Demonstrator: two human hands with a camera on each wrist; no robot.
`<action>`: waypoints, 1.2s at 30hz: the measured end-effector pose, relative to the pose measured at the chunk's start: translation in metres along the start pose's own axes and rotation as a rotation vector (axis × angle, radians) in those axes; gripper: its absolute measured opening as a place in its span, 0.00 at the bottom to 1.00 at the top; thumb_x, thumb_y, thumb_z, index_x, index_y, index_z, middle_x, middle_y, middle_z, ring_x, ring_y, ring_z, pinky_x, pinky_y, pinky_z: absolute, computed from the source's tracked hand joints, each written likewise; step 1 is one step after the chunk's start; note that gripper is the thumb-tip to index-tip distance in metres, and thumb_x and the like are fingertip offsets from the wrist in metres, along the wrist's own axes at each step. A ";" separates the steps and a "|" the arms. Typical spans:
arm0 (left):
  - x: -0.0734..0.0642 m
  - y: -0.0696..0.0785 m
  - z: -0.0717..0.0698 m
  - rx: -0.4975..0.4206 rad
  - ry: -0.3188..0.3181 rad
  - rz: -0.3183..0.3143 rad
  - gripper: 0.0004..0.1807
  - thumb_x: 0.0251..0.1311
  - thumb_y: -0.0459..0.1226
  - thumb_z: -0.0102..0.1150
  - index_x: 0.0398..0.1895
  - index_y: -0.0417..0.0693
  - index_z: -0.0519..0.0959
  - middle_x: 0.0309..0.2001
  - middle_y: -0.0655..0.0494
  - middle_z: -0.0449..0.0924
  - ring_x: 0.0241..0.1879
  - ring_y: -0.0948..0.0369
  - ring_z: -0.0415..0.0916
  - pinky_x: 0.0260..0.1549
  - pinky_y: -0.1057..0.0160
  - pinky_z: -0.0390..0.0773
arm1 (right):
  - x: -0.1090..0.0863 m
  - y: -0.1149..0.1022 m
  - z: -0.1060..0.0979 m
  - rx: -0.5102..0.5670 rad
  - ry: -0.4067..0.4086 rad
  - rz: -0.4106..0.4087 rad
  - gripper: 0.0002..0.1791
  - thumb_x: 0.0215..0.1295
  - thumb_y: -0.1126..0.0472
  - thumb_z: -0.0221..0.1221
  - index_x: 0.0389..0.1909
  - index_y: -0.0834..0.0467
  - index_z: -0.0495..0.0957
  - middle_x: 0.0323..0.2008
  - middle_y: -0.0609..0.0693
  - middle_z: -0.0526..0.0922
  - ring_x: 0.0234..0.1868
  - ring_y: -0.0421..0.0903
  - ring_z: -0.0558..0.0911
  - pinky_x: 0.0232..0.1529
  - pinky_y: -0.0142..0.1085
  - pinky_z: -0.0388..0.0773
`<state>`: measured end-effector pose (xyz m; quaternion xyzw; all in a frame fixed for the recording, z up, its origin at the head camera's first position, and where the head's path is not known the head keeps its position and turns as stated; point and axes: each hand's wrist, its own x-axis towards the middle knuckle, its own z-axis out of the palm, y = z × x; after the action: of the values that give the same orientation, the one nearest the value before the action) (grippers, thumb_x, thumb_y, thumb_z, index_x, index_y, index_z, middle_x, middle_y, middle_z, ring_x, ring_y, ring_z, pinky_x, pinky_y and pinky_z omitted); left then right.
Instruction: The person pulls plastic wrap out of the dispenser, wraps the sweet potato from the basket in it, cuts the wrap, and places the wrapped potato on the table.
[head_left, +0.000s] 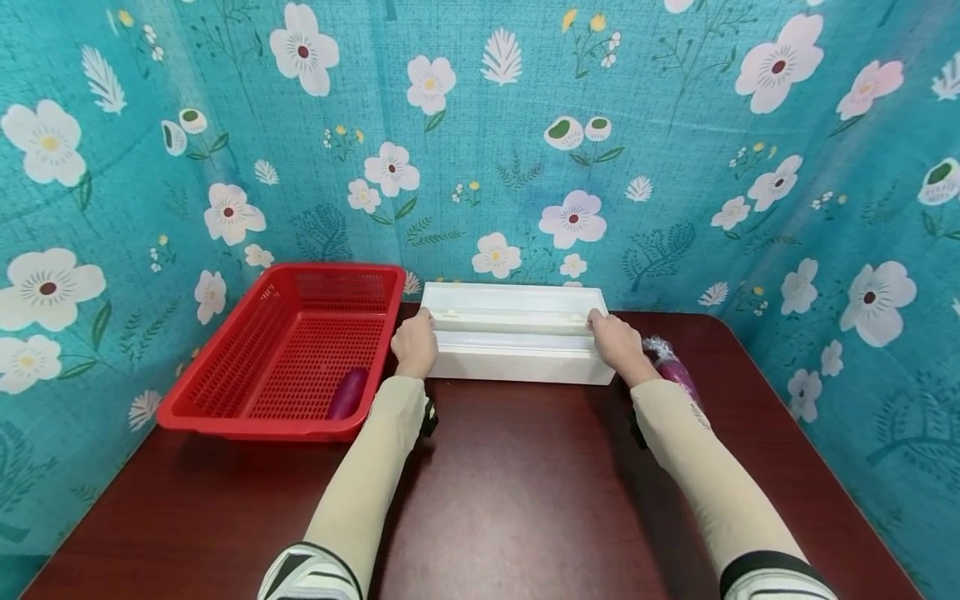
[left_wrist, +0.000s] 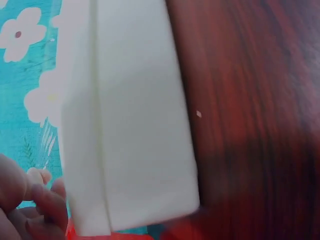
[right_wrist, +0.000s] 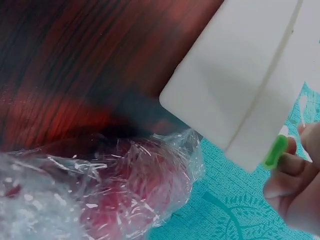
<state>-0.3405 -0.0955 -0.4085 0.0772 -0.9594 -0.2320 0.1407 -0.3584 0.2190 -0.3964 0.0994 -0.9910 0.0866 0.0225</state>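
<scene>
A long white box, shaped like a cling film dispenser, lies near the back of the table with its hinged lid raised. At the lid's left end, my left hand grips with bent fingers; these fingers show beside the box end in the left wrist view. My right hand holds the opposite end, its fingers curled by a green tab at the edge. Just right of that hand lies a purple eggplant wrapped in clear film, partly hidden by the forearm.
On the left stands a red plastic basket with perforated sides. It holds one bare purple eggplant in its front right corner. The dark wooden table ends at a teal floral cloth hanging behind and at both sides.
</scene>
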 end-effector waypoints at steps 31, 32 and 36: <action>0.015 0.008 -0.027 -0.991 0.030 -0.343 0.11 0.54 0.29 0.57 0.41 0.32 0.79 0.34 0.41 0.80 0.30 0.57 0.80 0.34 0.62 0.77 | 0.006 -0.001 -0.020 1.165 0.170 0.339 0.18 0.56 0.71 0.57 0.48 0.74 0.72 0.20 0.46 0.78 0.23 0.39 0.80 0.45 0.47 0.72; 0.016 0.008 -0.028 -0.993 0.033 -0.345 0.11 0.54 0.29 0.57 0.41 0.32 0.79 0.34 0.41 0.80 0.29 0.57 0.80 0.33 0.63 0.77 | 0.006 -0.001 -0.022 1.172 0.170 0.335 0.19 0.57 0.71 0.57 0.50 0.74 0.71 0.21 0.46 0.78 0.23 0.38 0.81 0.45 0.46 0.71; 0.018 0.010 -0.035 -1.004 0.033 -0.338 0.10 0.54 0.29 0.57 0.40 0.33 0.80 0.34 0.41 0.80 0.28 0.59 0.80 0.31 0.66 0.77 | 0.006 0.000 -0.028 1.166 0.180 0.334 0.18 0.57 0.70 0.57 0.48 0.74 0.72 0.22 0.47 0.79 0.25 0.39 0.81 0.46 0.46 0.71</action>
<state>-0.3482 -0.1051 -0.3700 0.1575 -0.7022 -0.6809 0.1362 -0.3637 0.2225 -0.3684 -0.0691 -0.7767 0.6252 0.0342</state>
